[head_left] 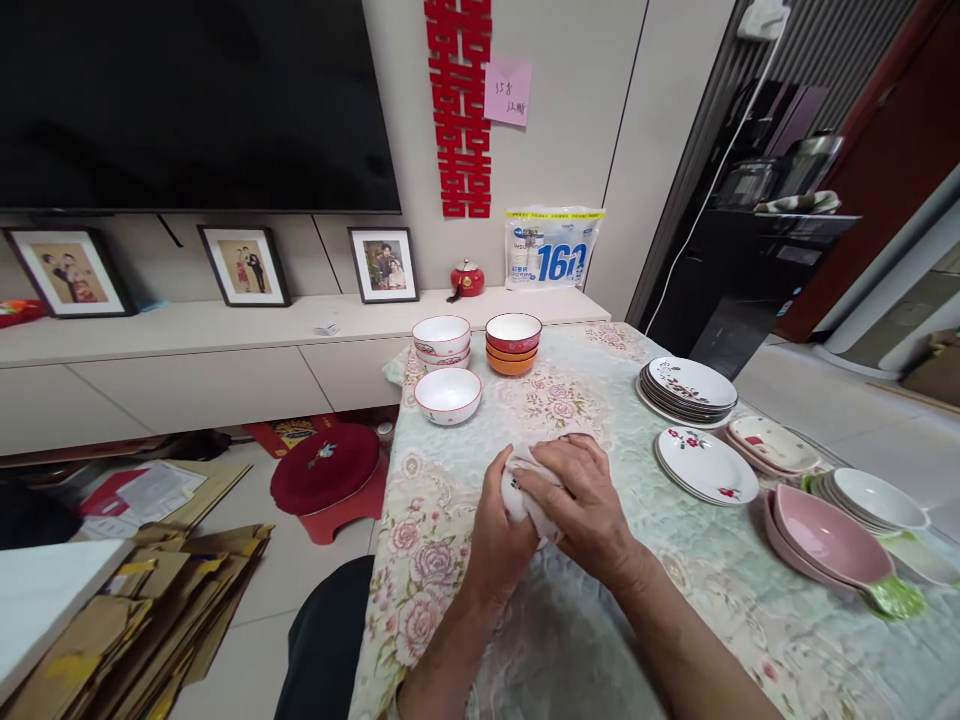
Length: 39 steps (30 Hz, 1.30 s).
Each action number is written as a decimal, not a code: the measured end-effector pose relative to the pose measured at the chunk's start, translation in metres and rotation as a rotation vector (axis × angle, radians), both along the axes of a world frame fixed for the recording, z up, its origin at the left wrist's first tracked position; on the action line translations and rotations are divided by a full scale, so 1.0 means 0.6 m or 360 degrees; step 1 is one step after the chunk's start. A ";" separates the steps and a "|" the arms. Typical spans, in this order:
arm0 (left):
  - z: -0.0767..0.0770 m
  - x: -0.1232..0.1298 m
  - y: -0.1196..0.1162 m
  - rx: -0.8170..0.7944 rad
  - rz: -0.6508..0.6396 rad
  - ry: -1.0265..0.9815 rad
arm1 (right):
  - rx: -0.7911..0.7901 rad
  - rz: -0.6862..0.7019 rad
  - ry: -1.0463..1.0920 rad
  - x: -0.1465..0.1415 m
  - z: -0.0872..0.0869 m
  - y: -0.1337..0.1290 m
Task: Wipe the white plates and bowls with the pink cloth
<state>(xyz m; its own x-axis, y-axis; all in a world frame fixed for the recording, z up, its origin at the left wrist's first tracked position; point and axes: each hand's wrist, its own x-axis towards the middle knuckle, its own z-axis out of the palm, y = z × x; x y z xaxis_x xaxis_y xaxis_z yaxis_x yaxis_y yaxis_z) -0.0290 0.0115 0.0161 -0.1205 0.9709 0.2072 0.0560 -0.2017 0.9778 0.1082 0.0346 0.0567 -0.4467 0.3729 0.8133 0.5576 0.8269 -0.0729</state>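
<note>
Above the front middle of the table, my left hand (504, 540) is wrapped round a white bowl (514, 500) with small dark marks on its outside. Most of the bowl is hidden by my fingers. My right hand (581, 500) presses a thin white cloth (531, 462) against it, fingers bent over the top. Beyond my hands stands a single white bowl with a red rim (448, 395). Behind it are stacked white bowls (441, 338) and a stack of red and orange bowls (513, 345).
On the right lie stacked plates with dark flowers (690, 385), plates with red flowers (706, 465), rectangular dishes (772, 443), pale bowls (874, 497) and pink leaf-handled bowls (829, 540). A flowered cloth (427, 560) covers the table. A red stool (326, 470) stands at left.
</note>
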 end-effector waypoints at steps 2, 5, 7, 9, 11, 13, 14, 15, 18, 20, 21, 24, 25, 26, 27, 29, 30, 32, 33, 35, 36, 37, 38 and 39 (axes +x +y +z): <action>0.001 0.003 -0.002 0.0085 -0.0044 0.0139 | -0.0061 -0.0051 -0.0025 0.002 -0.002 0.004; 0.008 0.008 -0.008 0.0139 -0.0115 0.0231 | -0.0336 -0.0098 0.0158 0.022 -0.013 0.025; 0.014 0.010 -0.011 0.0129 -0.0135 0.0234 | -0.0543 -0.0058 0.0325 0.035 -0.024 0.043; 0.017 0.010 -0.012 0.0115 -0.0121 0.0210 | -0.0755 -0.0008 0.0541 0.041 -0.037 0.057; 0.018 0.009 -0.011 0.0113 -0.0103 0.0129 | -0.1030 0.0035 0.0811 0.037 -0.051 0.065; 0.018 0.007 -0.011 0.0116 -0.0103 -0.0002 | -0.1354 0.0099 0.1107 0.028 -0.064 0.067; 0.018 0.007 -0.011 0.0115 -0.0106 -0.0081 | -0.1521 0.0131 0.1237 0.023 -0.070 0.067; 0.019 0.007 -0.012 0.0108 -0.0106 -0.0164 | -0.1682 0.0160 0.1341 0.018 -0.075 0.066; 0.023 0.010 -0.014 0.0031 -0.0106 -0.0406 | -0.2026 0.0218 0.1511 0.007 -0.088 0.063; 0.026 0.012 -0.015 -0.0029 -0.0156 -0.0528 | -0.2032 0.0179 0.1528 0.006 -0.091 0.064; 0.027 0.012 -0.015 -0.0041 -0.0190 -0.0559 | -0.1961 0.0125 0.1507 0.009 -0.091 0.065; 0.025 0.009 -0.013 0.0021 -0.0236 -0.0515 | -0.1499 -0.0071 0.1262 0.021 -0.081 0.065; 0.024 0.007 -0.012 0.0054 -0.0229 -0.0441 | -0.1288 -0.0112 0.1109 0.026 -0.075 0.062; 0.023 0.005 -0.011 0.0091 -0.0216 -0.0349 | -0.1076 -0.0136 0.0934 0.030 -0.068 0.058; 0.022 0.002 -0.009 0.0126 -0.0201 -0.0250 | -0.0882 -0.0154 0.0756 0.032 -0.061 0.053; 0.021 -0.003 -0.008 0.0185 -0.0156 -0.0079 | -0.0598 -0.0199 0.0452 0.033 -0.048 0.038; 0.020 -0.004 -0.008 0.0207 -0.0127 -0.0025 | -0.0504 -0.0227 0.0349 0.031 -0.043 0.030; 0.019 -0.005 -0.009 0.0239 -0.0075 0.0026 | -0.0362 -0.0251 0.0218 0.025 -0.034 0.017; 0.018 -0.004 -0.009 0.0250 -0.0057 0.0037 | -0.0304 -0.0239 0.0181 0.021 -0.032 0.012; 0.014 -0.002 -0.011 0.0263 -0.0029 0.0026 | -0.0242 -0.0197 0.0159 0.015 -0.029 0.008; 0.011 0.000 -0.012 0.0255 -0.0019 0.0000 | -0.0254 -0.0181 0.0176 0.013 -0.028 0.009; 0.009 0.001 -0.012 0.0233 -0.0013 -0.0040 | -0.0295 -0.0175 0.0209 0.012 -0.029 0.012; 0.007 0.002 -0.012 0.0199 -0.0012 -0.0087 | -0.0360 -0.0180 0.0257 0.011 -0.030 0.016; 0.005 0.003 -0.012 0.0163 -0.0008 -0.0139 | -0.0444 -0.0188 0.0309 0.012 -0.033 0.021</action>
<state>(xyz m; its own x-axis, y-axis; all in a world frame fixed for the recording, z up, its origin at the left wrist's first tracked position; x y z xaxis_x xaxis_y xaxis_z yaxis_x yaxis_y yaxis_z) -0.0275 0.0042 0.0189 -0.1373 0.9459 0.2941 -0.0295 -0.3007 0.9533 0.1152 0.0474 0.0368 -0.2346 0.6325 0.7381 0.6018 0.6909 -0.4007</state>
